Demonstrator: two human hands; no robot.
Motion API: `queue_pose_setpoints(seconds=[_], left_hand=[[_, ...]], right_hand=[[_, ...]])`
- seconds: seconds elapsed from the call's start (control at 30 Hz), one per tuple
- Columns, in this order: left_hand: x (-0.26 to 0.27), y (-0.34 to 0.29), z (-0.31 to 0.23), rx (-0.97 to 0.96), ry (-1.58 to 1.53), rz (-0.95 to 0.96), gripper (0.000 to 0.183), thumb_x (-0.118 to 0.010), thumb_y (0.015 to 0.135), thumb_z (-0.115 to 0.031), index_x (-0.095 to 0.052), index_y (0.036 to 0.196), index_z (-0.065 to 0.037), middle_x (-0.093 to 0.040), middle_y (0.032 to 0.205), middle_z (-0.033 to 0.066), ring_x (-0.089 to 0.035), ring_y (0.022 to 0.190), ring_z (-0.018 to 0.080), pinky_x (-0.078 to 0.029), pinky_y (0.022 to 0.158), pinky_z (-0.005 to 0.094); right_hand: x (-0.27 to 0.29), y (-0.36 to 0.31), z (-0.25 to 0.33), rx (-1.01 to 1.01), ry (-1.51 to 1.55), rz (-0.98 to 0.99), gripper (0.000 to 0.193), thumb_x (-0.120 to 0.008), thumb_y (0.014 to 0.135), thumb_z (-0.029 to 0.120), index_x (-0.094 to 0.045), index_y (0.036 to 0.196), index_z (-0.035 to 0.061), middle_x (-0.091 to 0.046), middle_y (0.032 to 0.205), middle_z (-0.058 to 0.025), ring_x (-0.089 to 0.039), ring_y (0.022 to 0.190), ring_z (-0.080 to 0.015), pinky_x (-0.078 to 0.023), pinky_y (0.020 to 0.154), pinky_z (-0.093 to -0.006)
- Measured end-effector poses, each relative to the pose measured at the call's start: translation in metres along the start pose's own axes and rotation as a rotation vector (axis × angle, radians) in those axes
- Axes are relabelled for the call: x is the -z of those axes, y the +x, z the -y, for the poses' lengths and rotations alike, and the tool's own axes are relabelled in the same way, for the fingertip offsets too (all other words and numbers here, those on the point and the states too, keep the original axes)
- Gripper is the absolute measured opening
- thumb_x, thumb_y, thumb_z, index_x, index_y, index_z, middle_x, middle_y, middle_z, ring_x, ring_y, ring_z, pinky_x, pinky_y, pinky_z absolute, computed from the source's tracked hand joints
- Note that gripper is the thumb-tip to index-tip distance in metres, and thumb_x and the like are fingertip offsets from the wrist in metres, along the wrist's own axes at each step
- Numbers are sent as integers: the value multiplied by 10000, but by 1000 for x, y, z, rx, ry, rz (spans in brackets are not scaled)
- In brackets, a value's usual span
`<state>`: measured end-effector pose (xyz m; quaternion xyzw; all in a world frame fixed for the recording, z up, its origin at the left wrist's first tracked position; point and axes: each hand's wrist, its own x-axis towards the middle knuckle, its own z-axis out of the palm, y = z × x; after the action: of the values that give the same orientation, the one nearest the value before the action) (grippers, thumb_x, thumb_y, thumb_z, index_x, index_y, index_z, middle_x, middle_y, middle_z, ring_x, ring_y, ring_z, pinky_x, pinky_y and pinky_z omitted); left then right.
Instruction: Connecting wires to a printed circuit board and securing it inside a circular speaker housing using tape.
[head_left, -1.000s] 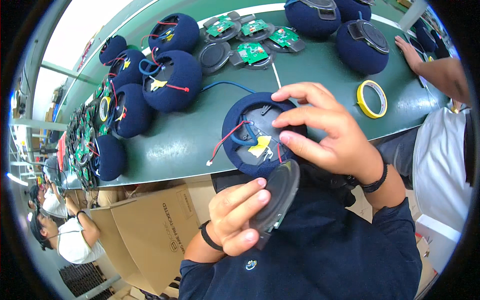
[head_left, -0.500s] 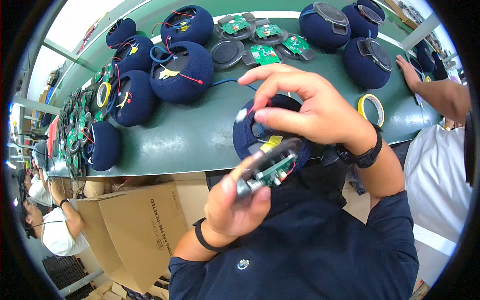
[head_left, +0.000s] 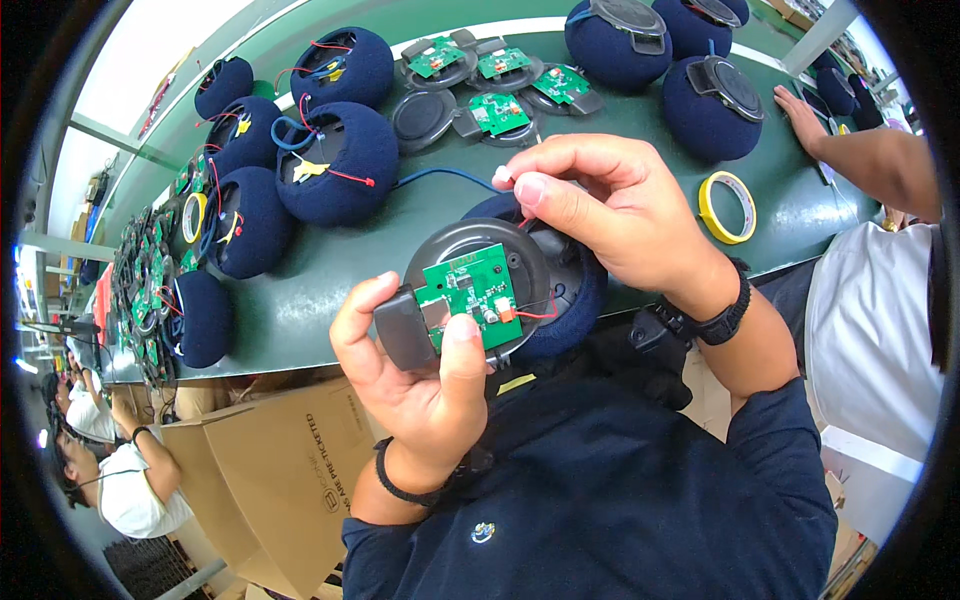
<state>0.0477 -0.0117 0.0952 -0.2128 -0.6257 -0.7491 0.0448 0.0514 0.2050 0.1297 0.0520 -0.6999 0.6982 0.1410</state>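
Observation:
My left hand (head_left: 420, 370) grips a round black plastic base (head_left: 437, 247) by its side tab, with a green circuit board (head_left: 470, 300) facing up on it. Its thumb lies over the board's lower edge. A red wire runs from an orange-white socket on the board. Between the thumb and forefinger of my right hand (head_left: 610, 205) is a small white connector (head_left: 502, 177), with red wire below the fingers. Beneath both hands, partly hidden by the base, sits a dark blue fabric-covered round shell (head_left: 572, 325) at the table's near edge.
More blue shells (head_left: 345, 165) with loose wires stand at the left. Several black bases with boards (head_left: 497, 115) lie at the back; capped shells (head_left: 712, 110) stand at the back right. Yellow tape (head_left: 727, 207) lies right, near another person's hand (head_left: 800, 120). A cardboard box (head_left: 270, 470) is below left.
My left hand has turned the base so its board faces up, over the shell. My right hand has brought the white connector up and slightly right.

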Motion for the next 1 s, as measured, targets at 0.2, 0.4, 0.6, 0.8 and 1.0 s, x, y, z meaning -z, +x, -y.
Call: queue_pose_setpoints(seconds=[0.2,0.4,0.6,0.8,1.0], left_hand=[[-7,4,-11,94,-18,-15,617,-662,944,-11,-337,1466,-67,-637,1089,134,-623,732,113,-507,627,231],[-12,2,-9,82,-68,-45,620,-658,956,-35,-331,1481,-75,-656,1055,135,-611,706,107,-491,623,227],[-17,0,-4,-1,-9,-44,624,-659,966,-68,-327,1494,-59,-653,1085,135,-616,761,114,-496,673,243],[-16,3,-5,-11,-27,17,629,-673,968,-33,-328,1494,-51,-646,1090,131,-624,788,123,-507,692,249],[3,1,4,-196,290,8,569,-704,981,-127,-415,1463,-38,-576,1271,133,-630,1026,184,-528,892,311]], right_hand=[[6,-1,4,143,-134,165,140,-760,953,146,-770,1001,15,-698,1021,-60,-640,1018,-153,-496,927,-303],[15,-11,18,229,-464,355,97,-774,892,161,-765,914,67,-611,1352,-185,-556,1270,-296,-420,1057,-426],[16,-16,22,197,-531,341,113,-780,888,184,-767,888,71,-623,1359,-155,-564,1253,-317,-423,1063,-419],[16,-19,25,122,-517,309,134,-809,864,201,-776,877,72,-664,1298,-140,-581,1235,-308,-430,1058,-410],[3,-15,25,83,-404,246,153,-834,804,148,-714,814,53,-718,1136,-128,-580,1301,-286,-422,1071,-412]])
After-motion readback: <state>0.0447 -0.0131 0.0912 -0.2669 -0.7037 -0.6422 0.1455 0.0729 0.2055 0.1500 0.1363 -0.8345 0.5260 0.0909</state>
